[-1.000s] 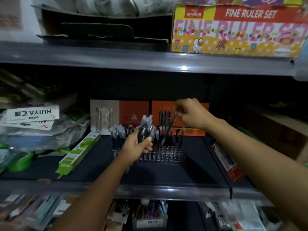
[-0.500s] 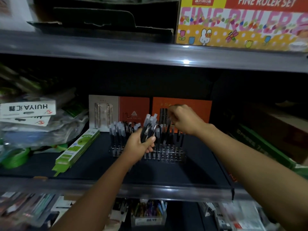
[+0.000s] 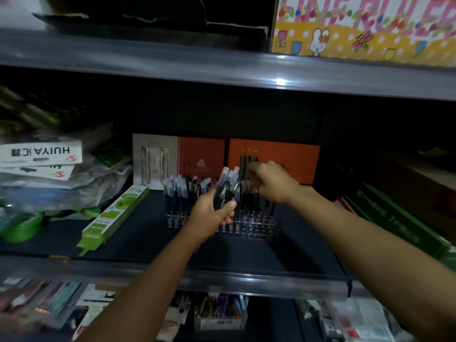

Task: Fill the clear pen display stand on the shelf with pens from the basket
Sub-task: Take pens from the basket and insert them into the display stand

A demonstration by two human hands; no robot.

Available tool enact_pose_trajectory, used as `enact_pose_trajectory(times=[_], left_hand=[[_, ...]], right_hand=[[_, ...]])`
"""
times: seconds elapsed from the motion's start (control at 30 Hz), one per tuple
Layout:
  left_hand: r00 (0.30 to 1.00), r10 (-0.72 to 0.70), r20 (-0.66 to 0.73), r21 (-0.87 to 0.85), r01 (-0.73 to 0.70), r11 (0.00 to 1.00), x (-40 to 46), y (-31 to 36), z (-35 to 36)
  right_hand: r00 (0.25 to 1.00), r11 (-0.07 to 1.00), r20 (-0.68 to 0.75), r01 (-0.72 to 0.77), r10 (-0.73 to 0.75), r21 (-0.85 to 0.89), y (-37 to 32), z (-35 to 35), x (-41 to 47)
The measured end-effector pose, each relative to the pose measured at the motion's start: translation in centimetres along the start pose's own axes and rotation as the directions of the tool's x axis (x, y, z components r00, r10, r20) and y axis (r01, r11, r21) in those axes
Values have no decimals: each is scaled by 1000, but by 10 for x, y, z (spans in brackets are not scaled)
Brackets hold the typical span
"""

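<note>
The clear pen display stand [image 3: 256, 224] sits on the dark middle shelf [image 3: 246, 255], with several capped pens [image 3: 176, 191] upright in its left and back rows. My left hand [image 3: 211, 214] grips a bundle of black pens with frosted caps [image 3: 228, 185] just in front of the stand. Above the stand's right back rows, my right hand [image 3: 270, 182] has its fingers curled, pinching the top of a dark pen [image 3: 243, 174] that points down into the stand. No basket is in view.
Orange and grey pen boxes [image 3: 274, 156] stand behind the stand. A green flat pack [image 3: 116, 215] lies left of it, with bagged goods and white boxes [image 3: 39, 154] beyond. Green boxes [image 3: 394, 225] lie right. A ruler-set box [image 3: 365, 30] sits on the shelf above; a pen tub [image 3: 219, 314] below.
My right hand has come down and in with its pen, from above the stand's right side to its back rows. The left hand kept its bundle nearly still. The camera moved closer.
</note>
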State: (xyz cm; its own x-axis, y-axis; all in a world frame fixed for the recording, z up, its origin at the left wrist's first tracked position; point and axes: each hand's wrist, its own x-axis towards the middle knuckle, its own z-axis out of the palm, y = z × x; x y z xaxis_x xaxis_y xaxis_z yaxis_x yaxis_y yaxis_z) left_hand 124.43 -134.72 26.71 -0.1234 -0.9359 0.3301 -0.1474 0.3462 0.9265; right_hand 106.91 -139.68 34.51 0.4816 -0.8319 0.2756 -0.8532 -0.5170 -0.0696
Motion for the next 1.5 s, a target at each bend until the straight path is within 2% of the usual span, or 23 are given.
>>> enact_pose_trajectory(times=[0.17,0.4,0.5,0.6,0.77,1.03,1.3,1.5], left_hand=[[1000,-15,-1,-24,15,1000,0,-4,-1],[1000,-16,5,-31,16,999,-2,-6,-3],[1000,-16,2,-47,16,999,-3,-6,-5],[1000,-19,-7,-76,18,997,-4,-5,-4],[1000,0,9,-81,1,997,-5,-1,2],[999,-10,42,-58,12,998,-10,0,5],[996,-87,-37,-41,85,996,-9,-8,-6],[995,-96,-20,-6,96,995,-7,-9,-3]], right_hand=[[998,999,53,17,-19,32,-1,10,5],[998,995,22,52,-54,85,-2,10,10],[997,981,-20,71,-68,179,-4,0,6],[995,948,21,85,-96,307,-12,-16,-2],[987,940,51,127,-151,316,-24,-28,-10],[998,938,37,25,-40,347,-25,-38,-16],[978,883,-121,-95,168,459,-16,-56,-16],[975,907,-135,-109,178,407,-17,-49,-12]])
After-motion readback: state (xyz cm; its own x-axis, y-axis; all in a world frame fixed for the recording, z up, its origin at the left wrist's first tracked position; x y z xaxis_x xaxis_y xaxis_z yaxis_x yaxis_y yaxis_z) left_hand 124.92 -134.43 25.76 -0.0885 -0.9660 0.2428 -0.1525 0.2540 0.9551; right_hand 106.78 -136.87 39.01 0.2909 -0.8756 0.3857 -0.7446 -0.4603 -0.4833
